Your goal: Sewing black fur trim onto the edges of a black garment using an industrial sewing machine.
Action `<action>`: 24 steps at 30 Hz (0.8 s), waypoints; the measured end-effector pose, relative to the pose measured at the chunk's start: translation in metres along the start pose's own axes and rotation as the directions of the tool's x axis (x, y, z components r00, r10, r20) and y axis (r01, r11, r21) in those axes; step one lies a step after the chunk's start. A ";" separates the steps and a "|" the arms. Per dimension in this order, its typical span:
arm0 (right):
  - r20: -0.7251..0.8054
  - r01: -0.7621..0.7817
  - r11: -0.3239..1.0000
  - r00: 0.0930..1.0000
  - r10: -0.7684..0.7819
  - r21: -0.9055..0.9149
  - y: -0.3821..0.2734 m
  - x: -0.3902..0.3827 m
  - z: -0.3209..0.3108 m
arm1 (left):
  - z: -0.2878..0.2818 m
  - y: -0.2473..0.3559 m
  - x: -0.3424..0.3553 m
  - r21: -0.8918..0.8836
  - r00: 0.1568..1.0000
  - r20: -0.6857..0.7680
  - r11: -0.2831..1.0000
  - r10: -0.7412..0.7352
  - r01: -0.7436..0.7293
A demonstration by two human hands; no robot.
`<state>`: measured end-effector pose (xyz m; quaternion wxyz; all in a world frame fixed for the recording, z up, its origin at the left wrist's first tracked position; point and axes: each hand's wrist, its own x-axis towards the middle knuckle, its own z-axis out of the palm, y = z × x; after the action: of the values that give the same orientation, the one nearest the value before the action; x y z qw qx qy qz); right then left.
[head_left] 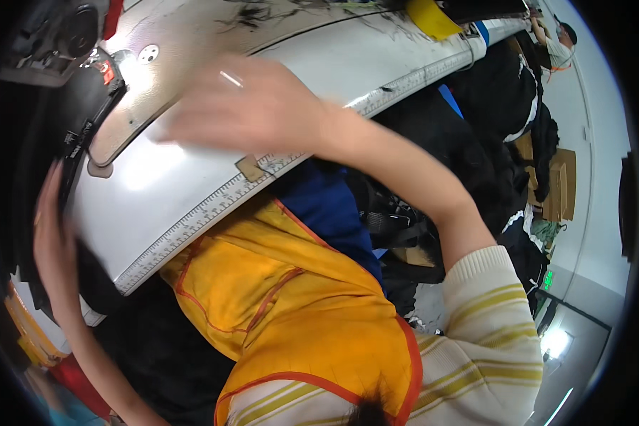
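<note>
My right hand (pixel 245 110) hangs over the white sewing table (pixel 149 184), its fingers pointing left and smeared by motion. Whether it holds anything cannot be made out. At the table's left end, my left hand (pixel 53 227) has its fingers stretched out beside black cloth (pixel 96 273); nothing shows in its grasp. A sewing machine (pixel 60 42) stands at the upper left, with a bright light shining on its plate (pixel 156 85). A measuring tape strip (pixel 213 206) runs along the near table edge, and a small brown patch (pixel 249 169) sits beside it.
Dark loose threads (pixel 263 14) litter the far tabletop, near a yellow object (pixel 433 21). Piles of black cloth (pixel 447 149) lie to the right, with cardboard boxes (pixel 561 184) beyond. Another person (pixel 562 46) is at the far right. My yellow apron (pixel 319 312) touches the table edge.
</note>
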<state>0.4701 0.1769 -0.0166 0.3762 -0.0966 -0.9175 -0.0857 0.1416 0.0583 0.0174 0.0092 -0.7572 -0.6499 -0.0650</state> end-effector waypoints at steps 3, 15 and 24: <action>0.204 -0.226 0.956 0.961 0.188 0.186 -0.054 -0.097 -0.057 | -0.002 -0.075 -0.085 0.105 0.957 -0.059 0.951 -0.285 0.290; 0.327 -0.824 0.305 0.156 0.932 -0.477 -0.178 -0.293 -0.091 | 0.037 -0.113 -0.157 -0.018 0.886 -0.093 0.891 -0.454 0.454; -0.055 -0.790 0.076 0.138 0.989 -0.608 -0.126 -0.331 -0.115 | 0.031 -0.105 -0.156 -0.077 0.841 -0.059 0.842 -0.538 0.534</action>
<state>0.7486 -0.0084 -0.1801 0.1197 -0.7586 -0.6389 -0.0443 0.0181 -0.0762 -0.0385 -0.0055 -0.5421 -0.8326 -0.1132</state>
